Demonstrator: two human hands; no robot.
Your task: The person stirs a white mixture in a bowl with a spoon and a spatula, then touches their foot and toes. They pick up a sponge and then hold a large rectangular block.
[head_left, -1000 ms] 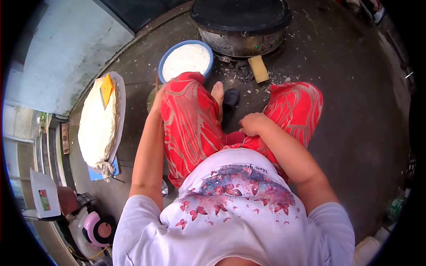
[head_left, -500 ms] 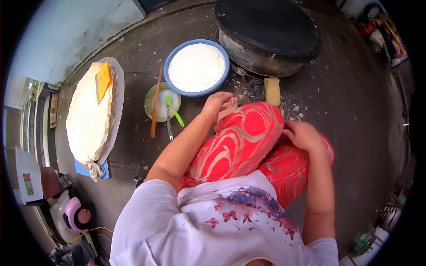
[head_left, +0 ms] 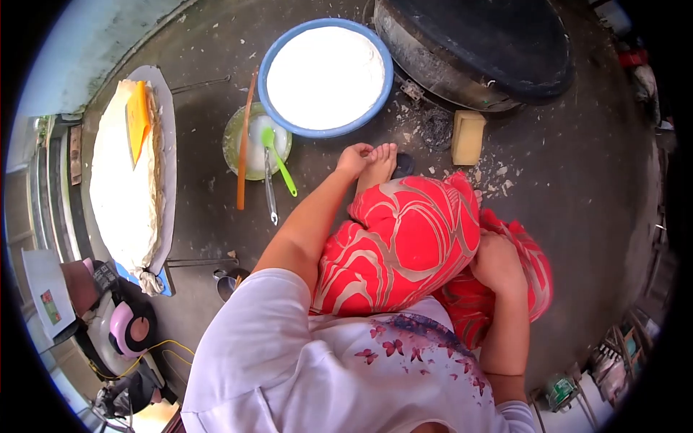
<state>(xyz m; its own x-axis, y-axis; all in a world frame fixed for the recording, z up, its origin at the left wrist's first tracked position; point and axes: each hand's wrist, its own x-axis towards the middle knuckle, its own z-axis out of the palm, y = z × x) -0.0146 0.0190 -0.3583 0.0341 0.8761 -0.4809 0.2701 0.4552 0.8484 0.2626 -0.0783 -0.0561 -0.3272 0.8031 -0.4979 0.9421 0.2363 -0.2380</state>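
Observation:
My left hand [head_left: 355,160] rests against my bare foot [head_left: 378,167], its fingers bent at the side of the toes; whether it grips anything is too small to tell. Between my knees, my right hand [head_left: 498,261] lies against the red patterned trousers [head_left: 411,224], and its fingers are hidden by the cloth. Just beyond my left hand stands a blue basin [head_left: 326,78] full of a white mass. Left of it is a green bowl [head_left: 234,137] of white liquid, with a green-headed brush [head_left: 269,137] and a brown stick [head_left: 243,155] across it.
A large black round griddle [head_left: 484,43] stands at the top, with a yellow block [head_left: 468,138] and crumbs below it. At the left, a pale stack [head_left: 119,180] lies on a board with a yellow scraper [head_left: 137,119] on top. A metal mug [head_left: 227,283] stands near my left elbow.
The view has shifted, so the foot and a dark slipper now show more. My left hand has closed in on the toes. My right hand has moved lower between the knees.

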